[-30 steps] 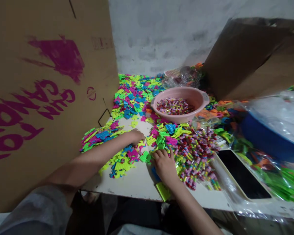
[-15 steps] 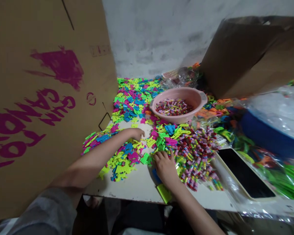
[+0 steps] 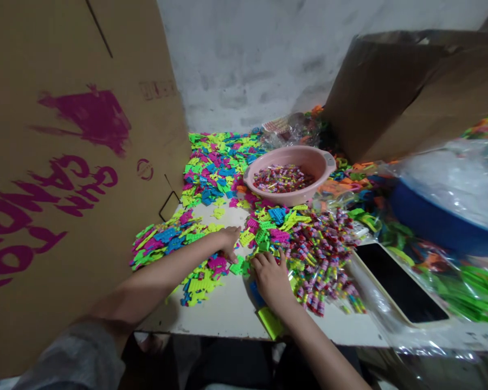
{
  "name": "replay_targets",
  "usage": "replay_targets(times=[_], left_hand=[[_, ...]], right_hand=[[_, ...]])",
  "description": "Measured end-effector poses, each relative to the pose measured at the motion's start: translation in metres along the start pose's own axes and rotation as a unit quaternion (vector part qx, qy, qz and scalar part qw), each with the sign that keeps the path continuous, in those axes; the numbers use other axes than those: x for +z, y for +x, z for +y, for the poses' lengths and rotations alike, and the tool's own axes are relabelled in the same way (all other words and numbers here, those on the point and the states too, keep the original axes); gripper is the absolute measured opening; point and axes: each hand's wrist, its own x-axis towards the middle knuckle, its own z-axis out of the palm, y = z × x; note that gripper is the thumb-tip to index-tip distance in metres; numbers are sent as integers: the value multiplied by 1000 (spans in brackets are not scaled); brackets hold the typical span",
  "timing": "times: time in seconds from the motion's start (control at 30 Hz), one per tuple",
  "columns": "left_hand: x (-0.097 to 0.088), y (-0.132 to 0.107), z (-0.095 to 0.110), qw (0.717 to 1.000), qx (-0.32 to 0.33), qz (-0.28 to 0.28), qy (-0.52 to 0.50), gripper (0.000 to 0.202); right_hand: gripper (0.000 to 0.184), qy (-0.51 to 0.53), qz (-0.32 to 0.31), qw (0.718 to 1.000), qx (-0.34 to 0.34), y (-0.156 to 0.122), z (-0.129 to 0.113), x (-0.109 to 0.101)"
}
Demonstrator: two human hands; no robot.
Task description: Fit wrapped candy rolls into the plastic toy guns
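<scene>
Flat neon plastic pieces (image 3: 201,285) with notched, ridged outlines, in lime, pink, blue and green, lie loosely heaped from centre left to mid-frame on a smooth white tabletop (image 3: 228,314). At centre, the bare left hand (image 3: 229,242) reaches over them, thumb parted from fingers, tip near a jagged green piece (image 3: 237,266). Just right of it, the bare right hand (image 3: 272,279) rests with bent fingers; whether it grips is hidden. A glossy yellow-green rectangular piece (image 3: 270,324) juts out below its wrist. Shiny, cylindrical, multicoloured wrapped sticks (image 3: 323,260) pile beside it, right of centre, below an oval pink plastic basin (image 3: 257,191).
</scene>
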Motion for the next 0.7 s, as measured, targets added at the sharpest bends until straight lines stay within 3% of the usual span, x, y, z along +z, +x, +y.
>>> replay_targets(times=[0.07, 0.23, 0.3, 0.53, 0.7], left_hand=[[5, 0, 1, 1000, -18, 1, 11, 116], [4, 1, -1, 997, -50, -14, 52, 52], [2, 1, 0, 996, -53, -20, 64, 41], [2, -10, 3, 998, -22, -23, 63, 37], [12, -26, 9, 998, -26, 18, 54, 54]], right_hand=[[29, -3, -7, 1000, 5, 0, -1, -2], [41, -43, -43, 998, 15, 8, -9, -10], [44, -51, -57, 997, 3, 14, -12, -13], [64, -72, -134, 987, -50, 65, -12, -9], [59, -82, -156, 983, -58, 97, -9, -4]])
